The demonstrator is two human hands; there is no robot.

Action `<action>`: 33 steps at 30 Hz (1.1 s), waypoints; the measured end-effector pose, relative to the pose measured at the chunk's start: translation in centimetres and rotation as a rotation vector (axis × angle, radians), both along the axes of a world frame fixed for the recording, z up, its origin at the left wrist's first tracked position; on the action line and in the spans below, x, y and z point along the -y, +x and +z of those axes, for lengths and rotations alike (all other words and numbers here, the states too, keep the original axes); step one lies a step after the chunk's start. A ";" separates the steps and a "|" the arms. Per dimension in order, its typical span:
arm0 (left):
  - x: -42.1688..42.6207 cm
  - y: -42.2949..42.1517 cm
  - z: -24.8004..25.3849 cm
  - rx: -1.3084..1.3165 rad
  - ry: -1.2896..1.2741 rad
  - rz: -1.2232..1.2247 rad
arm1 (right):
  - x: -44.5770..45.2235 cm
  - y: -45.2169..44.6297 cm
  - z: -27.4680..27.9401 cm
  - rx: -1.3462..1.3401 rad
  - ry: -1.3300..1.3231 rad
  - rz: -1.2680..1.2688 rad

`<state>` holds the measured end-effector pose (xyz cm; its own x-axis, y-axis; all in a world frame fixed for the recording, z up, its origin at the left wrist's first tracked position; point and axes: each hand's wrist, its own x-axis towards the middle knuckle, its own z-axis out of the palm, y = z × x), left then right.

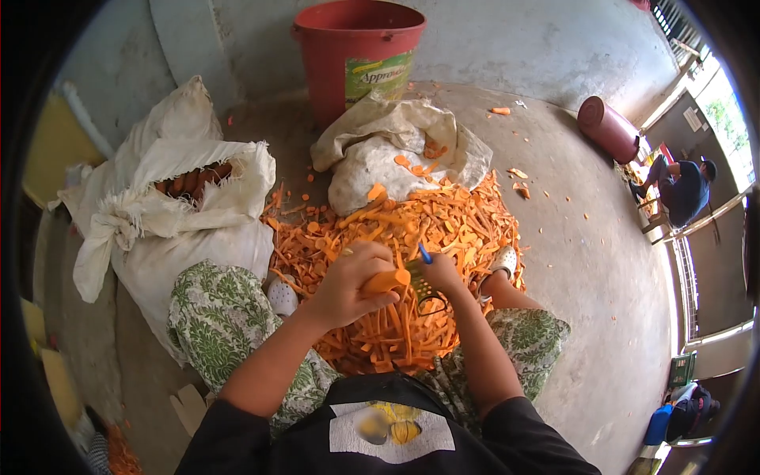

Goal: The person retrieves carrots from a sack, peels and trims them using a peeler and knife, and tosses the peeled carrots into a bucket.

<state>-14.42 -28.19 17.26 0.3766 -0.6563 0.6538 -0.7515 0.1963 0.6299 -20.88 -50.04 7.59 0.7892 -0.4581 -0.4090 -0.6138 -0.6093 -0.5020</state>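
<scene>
My left hand (355, 279) is closed around a peeled sweet potato (386, 281), its orange cut end pointing right. In my right hand (445, 275) is a yellow-green slotted hand grater (417, 279) with a blue part on top, gripped beside the sweet potato. Whether the two touch I cannot tell. Beneath both hands spreads a large heap of orange strips and slices (467, 226) between my feet.
An open white sack (190, 237) of unpeeled roots (194, 184) leans at left. Beyond the heap lie a pale sack (368, 178) and a red bucket (317, 67). A maroon drum (606, 131) rests far right, near a seated person (687, 194).
</scene>
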 end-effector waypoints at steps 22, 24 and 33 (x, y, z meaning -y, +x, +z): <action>1.3 -0.1 -4.2 -0.668 0.585 0.267 | -5.8 0.3 3.9 0.517 0.175 -0.103; 1.1 0.6 -4.7 -0.536 0.573 0.318 | -5.3 -0.4 5.8 0.481 0.124 0.000; 0.9 1.1 -2.9 -0.495 0.513 0.305 | -4.9 -1.3 6.7 0.350 0.040 0.320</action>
<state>-13.31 -29.12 14.32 0.7582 -0.6520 0.0048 -0.3328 -0.3807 0.8628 -22.16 -45.13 14.27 0.9817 -0.1584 -0.1054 -0.1877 -0.7160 -0.6724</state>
